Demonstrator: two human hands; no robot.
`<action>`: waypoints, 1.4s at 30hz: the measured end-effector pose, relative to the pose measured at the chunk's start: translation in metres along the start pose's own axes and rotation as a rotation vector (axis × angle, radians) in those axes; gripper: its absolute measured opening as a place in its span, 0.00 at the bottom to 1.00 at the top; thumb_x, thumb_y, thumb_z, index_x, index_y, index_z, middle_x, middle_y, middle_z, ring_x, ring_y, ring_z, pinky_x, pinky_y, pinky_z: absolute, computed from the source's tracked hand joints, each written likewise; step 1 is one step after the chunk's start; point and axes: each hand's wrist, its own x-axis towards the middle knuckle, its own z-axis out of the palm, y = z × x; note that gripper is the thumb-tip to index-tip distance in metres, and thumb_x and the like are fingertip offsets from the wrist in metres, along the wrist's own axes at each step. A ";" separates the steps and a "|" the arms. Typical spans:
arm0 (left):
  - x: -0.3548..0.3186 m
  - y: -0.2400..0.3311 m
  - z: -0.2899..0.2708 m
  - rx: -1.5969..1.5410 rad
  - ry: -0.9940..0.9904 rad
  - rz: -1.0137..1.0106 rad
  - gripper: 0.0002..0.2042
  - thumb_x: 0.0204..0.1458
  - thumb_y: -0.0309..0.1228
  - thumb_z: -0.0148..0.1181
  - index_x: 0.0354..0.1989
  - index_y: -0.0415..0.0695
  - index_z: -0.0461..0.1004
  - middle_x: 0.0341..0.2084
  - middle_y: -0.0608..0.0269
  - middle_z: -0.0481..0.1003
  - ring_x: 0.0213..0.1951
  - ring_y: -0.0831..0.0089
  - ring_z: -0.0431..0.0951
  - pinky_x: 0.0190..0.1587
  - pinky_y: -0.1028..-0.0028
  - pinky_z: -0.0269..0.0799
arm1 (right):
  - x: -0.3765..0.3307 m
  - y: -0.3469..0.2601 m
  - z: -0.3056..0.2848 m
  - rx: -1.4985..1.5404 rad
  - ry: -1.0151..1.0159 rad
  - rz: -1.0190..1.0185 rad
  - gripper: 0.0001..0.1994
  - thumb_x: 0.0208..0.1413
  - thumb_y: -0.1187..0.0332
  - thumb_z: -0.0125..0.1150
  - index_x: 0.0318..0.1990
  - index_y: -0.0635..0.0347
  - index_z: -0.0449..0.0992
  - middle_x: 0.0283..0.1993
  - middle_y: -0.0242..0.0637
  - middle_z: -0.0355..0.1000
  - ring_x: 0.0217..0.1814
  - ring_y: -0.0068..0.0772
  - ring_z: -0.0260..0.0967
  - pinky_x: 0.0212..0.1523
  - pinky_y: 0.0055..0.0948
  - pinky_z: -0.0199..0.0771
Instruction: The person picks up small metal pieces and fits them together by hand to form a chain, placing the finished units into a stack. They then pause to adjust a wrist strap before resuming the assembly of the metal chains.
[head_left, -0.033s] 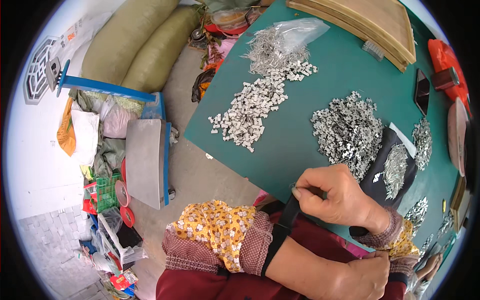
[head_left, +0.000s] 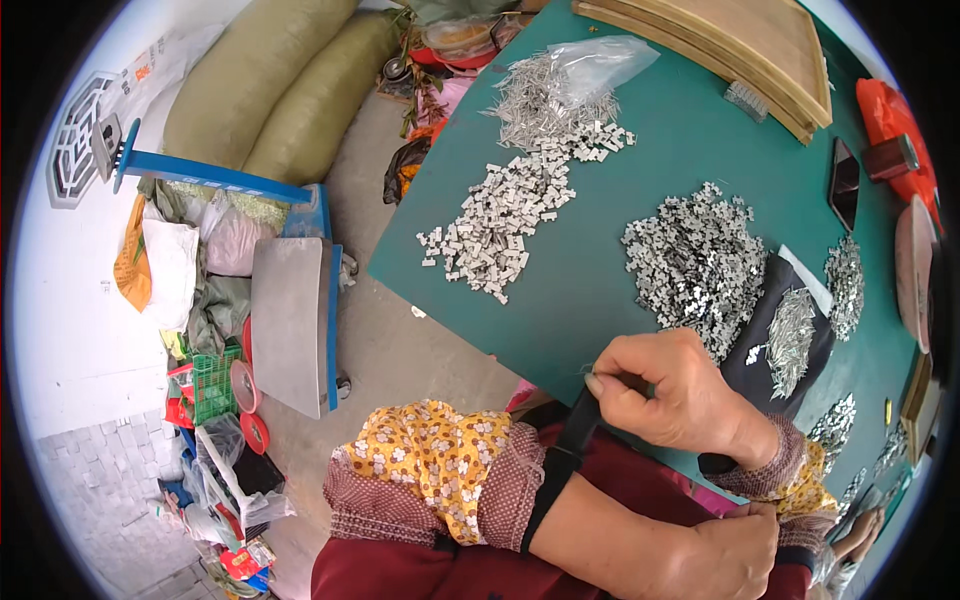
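Note:
My right hand (head_left: 665, 388) is closed in a pinch at the table's near edge. Its thumb and forefinger hold the loose end of a black strap (head_left: 578, 428), and a fine hair-like strand shows at the fingertips. The strap rises from a black band around my left forearm, just beyond the yellow flowered sleeve (head_left: 432, 455). Lower right, my left hand (head_left: 745, 550) is curled closed beside the right cuff; whatever lies inside its fingers is hidden. Nearest to the right hand is a heap of small silver metal pieces (head_left: 695, 265).
The green table (head_left: 590, 235) also carries pale metal pieces (head_left: 490, 225), thin pins (head_left: 545, 100) under a plastic bag, wooden trays (head_left: 735, 40), a brush (head_left: 746, 100) and a phone (head_left: 844, 183). A platform scale (head_left: 292, 320) stands left. Another person's hand (head_left: 858, 540) shows lower right.

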 end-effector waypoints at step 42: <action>-0.014 0.015 0.018 -0.025 -0.075 0.005 0.08 0.36 0.35 0.65 0.23 0.45 0.80 0.20 0.60 0.77 0.26 0.61 0.79 0.22 0.51 0.67 | -0.006 -0.004 0.022 0.319 -0.294 -0.102 0.13 0.48 0.75 0.64 0.42 0.66 0.72 0.29 0.43 0.75 0.27 0.39 0.76 0.29 0.31 0.75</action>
